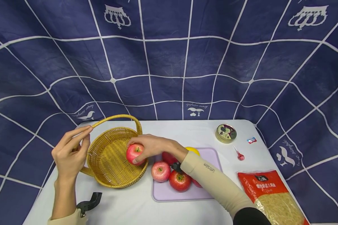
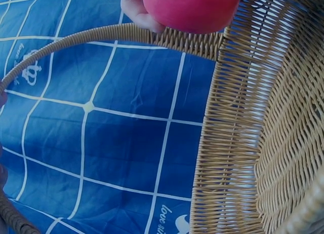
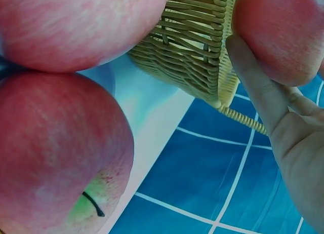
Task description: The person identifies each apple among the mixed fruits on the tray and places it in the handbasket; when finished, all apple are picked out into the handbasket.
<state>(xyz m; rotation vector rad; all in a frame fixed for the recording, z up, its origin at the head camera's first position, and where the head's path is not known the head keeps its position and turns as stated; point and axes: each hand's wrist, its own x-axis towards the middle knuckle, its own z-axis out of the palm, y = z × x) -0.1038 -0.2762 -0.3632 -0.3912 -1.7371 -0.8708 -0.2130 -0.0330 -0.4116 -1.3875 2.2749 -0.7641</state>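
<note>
Two hands, head view: right hand [image 1: 155, 145] grips a red apple [image 1: 134, 153] over the basket [image 1: 112, 162] rim; left hand [image 1: 70, 153] pinches the handle; bare white table [image 1: 129, 206] in front.
Left wrist: apple [image 2: 190, 8] glossy red above the woven wall [image 2: 238, 132].
Right wrist: fingers [image 3: 258, 87] curl round the apple [image 3: 278, 31] beside the rim.

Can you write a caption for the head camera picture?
Right hand holds a red apple over the wicker basket while left hand steadies its handle.

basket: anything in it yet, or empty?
Empty. The wicker basket shows a bare woven floor; the only apple near it is gripped by the right hand above the rim, not set down.
</note>
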